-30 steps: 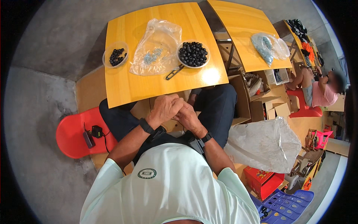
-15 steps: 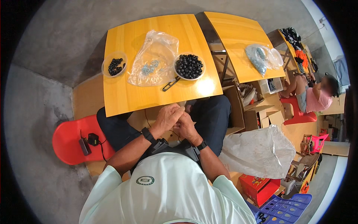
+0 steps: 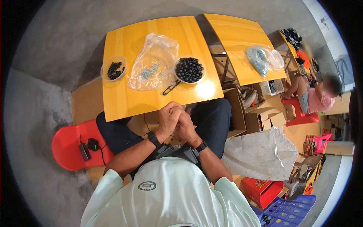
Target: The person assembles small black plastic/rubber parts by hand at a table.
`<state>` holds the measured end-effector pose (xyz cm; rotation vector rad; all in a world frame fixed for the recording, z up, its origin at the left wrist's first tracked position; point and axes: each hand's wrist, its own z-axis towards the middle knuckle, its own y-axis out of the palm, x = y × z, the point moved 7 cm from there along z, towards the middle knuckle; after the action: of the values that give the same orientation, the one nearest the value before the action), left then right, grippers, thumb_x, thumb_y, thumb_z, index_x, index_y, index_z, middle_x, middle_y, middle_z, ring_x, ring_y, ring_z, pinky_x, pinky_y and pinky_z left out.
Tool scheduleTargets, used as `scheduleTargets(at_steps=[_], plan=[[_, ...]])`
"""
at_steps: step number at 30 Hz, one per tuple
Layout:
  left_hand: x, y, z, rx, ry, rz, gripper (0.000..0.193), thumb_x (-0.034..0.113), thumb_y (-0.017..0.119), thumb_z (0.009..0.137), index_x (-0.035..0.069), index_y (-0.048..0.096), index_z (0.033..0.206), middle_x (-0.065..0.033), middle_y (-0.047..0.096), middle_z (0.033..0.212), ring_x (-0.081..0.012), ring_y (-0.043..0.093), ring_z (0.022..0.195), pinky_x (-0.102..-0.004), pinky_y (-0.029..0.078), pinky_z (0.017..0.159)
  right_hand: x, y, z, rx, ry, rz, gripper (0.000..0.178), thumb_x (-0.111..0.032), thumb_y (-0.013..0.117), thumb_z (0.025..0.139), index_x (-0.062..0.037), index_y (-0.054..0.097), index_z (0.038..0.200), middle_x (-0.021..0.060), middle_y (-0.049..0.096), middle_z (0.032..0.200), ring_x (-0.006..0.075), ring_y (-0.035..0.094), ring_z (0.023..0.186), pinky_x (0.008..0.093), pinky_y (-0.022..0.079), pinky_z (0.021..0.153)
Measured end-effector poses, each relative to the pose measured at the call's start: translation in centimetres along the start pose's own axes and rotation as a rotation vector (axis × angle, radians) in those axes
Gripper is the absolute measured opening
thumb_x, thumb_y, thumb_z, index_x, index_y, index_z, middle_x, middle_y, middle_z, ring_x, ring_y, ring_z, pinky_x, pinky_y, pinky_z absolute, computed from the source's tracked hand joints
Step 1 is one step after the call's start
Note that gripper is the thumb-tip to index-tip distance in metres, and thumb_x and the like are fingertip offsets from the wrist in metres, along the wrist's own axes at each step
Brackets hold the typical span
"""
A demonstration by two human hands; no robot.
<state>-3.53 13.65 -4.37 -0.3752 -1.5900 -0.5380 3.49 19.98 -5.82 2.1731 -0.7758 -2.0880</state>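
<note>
Folded more closely into each other than half a second ago, with left hand (image 3: 169, 120) against right hand (image 3: 186, 126) at the centre of the frame. Raised a little too, overlapping the near edge of the worktop (image 3: 121, 102) further than before. Moved slightly down and left in the picture along with the whole view, but otherwise laid out on the worktop as before.

Lying flat above the centre of the frame, as the nearest loose thing to both hands: a slim black piece (image 3: 171, 87). Slanted, with its long axis from lower left to upper right, pointing its upper end at the rim of the clear tub (image 3: 204, 72) of black beads (image 3: 189, 69). Cannot tell whether touching that rim or tucked under it.

Drawn together on both hands, with fingers (image 3: 177, 111) curled over one another. Cannot tell whether holding anything inside the clasp.

Spread left of that tub: a transparent bag (image 3: 157, 47), with small silvery parts (image 3: 150, 71) at its lower end.
</note>
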Motion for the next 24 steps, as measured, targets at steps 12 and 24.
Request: scheduleTargets(at_steps=[12,24], plan=[[0.6,-0.6,0.1,0.037,0.005,-0.022,0.012,0.005,0.055,0.09,-0.003,0.063,0.09,-0.0067,0.068,0.082,-0.0143,0.063,0.076,-0.0267,0.052,0.072,1.1,0.0,1.2,0.015,-0.028,0.027,0.018,-0.006,0.06,0.087,0.0001,0.065,0.104,0.0094,0.065,0.099,0.0217,0.062,0.089,0.0303,0.051,0.072],[0.7,-2.1,0.4,0.062,-0.085,-0.081,0.019,0.012,0.052,0.094,-0.002,0.062,0.085,-0.0077,0.065,0.082,-0.0166,0.061,0.076,-0.027,0.049,0.074,1.1,2.5,2.0,-0.19,-0.069,0.005,0.026,-0.024,0.052,0.104,-0.0046,0.062,0.118,-0.0031,0.055,0.1,0.0049,0.051,0.086,0.0198,0.044,0.068]])
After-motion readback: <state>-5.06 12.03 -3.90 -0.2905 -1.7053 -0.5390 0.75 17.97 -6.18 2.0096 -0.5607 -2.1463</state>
